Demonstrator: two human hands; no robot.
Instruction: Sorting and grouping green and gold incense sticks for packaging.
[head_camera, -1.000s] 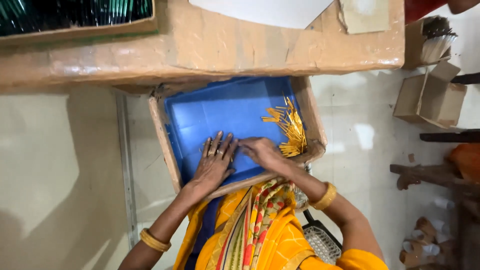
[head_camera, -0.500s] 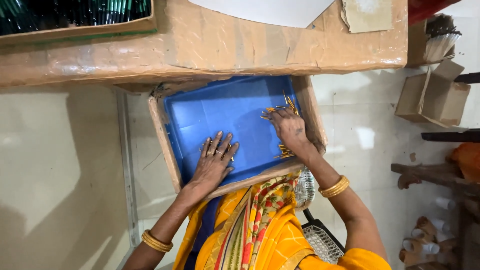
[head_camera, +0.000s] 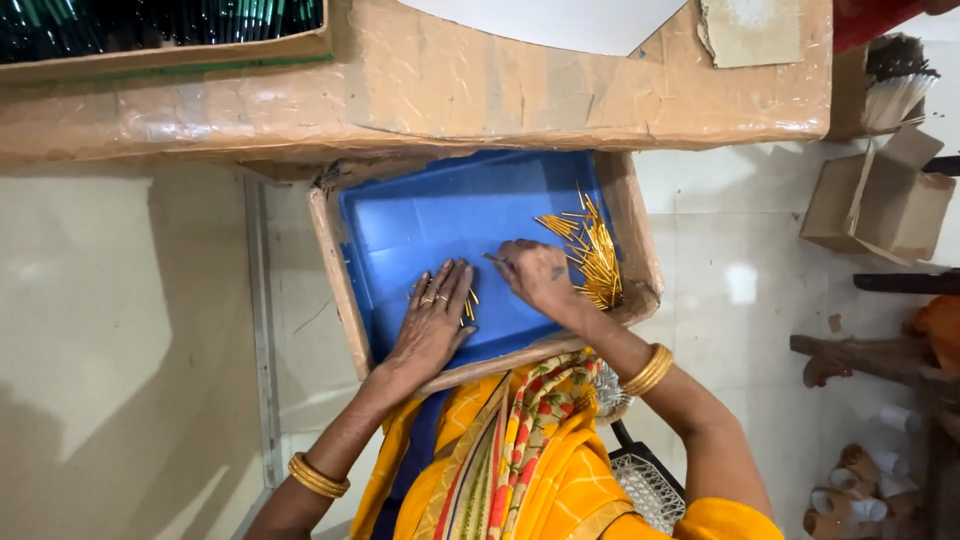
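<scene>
Right hand (head_camera: 535, 275) back mid-tray (head_camera: 400, 230); pin pile (head_camera: 595, 255) hugs right wall; left hand (head_camera: 432, 322) flat.

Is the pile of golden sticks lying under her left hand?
No: the main pile of golden sticks lies at the blue tray's right side, beyond the right hand.

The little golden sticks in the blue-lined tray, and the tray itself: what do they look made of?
The thin golden sticks look like polished metal, perhaps brass: they glint yellow. The shallow brown tray looks like cardboard, rough-edged and taped, lined with a smooth blue sheet, creased, plastic or coated paper.
</scene>
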